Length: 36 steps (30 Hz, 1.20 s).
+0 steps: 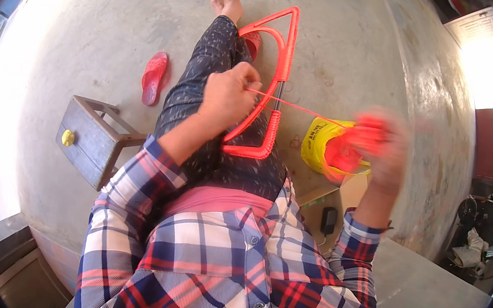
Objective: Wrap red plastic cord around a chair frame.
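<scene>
Across my lap lies a frame (289,49) with a curved bar and angled ends, mostly wrapped in red cord; a short stretch of dark bar shows bare. My left hand (227,97) is closed beside the frame, pinching the red cord (306,109). From those fingers the cord runs taut to the right. Blurred by motion, my right hand (388,161) grips a bundle of red cord (370,133). Below that bundle a yellow plastic bag (315,145) stands open, with more red material inside.
A small wooden stool (87,136) stands to the left, a crumpled yellow lump (68,137) on it. One red slipper (154,76) lies on the concrete floor (345,37). A cardboard box (355,191) and a black adapter (329,220) are by my right thigh. Assorted items sit far right.
</scene>
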Tool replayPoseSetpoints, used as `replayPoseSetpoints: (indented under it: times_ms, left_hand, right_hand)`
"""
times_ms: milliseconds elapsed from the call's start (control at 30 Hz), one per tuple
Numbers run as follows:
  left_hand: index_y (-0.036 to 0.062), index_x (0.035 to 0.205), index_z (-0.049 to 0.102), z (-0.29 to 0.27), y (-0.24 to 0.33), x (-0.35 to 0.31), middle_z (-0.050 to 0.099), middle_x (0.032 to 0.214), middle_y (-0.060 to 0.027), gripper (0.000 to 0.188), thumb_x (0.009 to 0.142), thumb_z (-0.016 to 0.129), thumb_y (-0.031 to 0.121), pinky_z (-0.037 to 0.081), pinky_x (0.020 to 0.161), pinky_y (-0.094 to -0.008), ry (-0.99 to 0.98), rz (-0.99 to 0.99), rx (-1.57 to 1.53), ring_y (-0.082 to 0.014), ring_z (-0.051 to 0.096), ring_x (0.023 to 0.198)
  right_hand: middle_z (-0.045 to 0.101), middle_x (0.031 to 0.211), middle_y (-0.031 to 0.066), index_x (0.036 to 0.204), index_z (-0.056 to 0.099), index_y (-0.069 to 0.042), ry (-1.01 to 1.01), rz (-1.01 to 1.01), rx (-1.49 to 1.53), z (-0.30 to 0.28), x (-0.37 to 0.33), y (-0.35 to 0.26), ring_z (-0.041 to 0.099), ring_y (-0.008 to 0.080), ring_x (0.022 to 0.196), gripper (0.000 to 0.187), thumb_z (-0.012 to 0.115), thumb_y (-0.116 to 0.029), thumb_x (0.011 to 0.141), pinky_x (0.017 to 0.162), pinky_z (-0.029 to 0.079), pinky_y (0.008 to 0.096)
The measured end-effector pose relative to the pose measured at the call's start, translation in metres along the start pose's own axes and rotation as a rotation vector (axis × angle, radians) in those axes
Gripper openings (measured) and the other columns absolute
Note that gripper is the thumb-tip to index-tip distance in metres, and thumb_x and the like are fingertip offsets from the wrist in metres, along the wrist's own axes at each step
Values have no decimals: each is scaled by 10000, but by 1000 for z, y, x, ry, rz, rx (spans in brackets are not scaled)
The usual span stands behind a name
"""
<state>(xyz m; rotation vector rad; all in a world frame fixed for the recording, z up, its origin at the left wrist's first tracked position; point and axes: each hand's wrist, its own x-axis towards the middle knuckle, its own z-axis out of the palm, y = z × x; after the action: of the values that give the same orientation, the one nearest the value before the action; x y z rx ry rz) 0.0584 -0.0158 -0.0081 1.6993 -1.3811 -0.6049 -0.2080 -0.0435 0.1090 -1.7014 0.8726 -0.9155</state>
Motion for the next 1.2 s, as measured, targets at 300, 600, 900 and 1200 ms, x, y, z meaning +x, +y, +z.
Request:
replayPoseSetpoints:
  times_ms: [300,600,900,1200]
  left_hand:
    - [38,849,673,20,-10,-14,650,773,-216,297,923,541,294,501,651,-428,-210,-188,-86,-382,634,724]
    - [114,757,607,-14,53,11,528,627,38,222,928,558,248,309,485,-221,-564,-523,-1100,-57,403,514]
    - [50,1017,529,48,-2,5,530,788,-2,206,825,599,70,388,621,-230,-230,-693,-805,-92,475,690]
    - [10,1130,556,30,5,-27,530,1048,-150,454,694,671,66,425,906,-366,-87,-239,-285,-291,511,1016]
  right_hand:
    - [659,1037,56,1079,614,24,-197,383,328,89,18,129,627,134,928,248,656,-88,861,829,493,260]
    - [630,994,77,1103,583,-56,117,60,431,67,27,50,594,183,923,232,567,-231,951,930,440,348]
    - [359,589,-33,977,431,-77,-130,-246,872,-50,-35,-40,315,65,441,211,380,-276,1026,437,269,235]
    - [353,603,-38,1059,562,-63,462,252,994,-49,-70,66,328,87,511,286,502,-328,968,447,277,250]
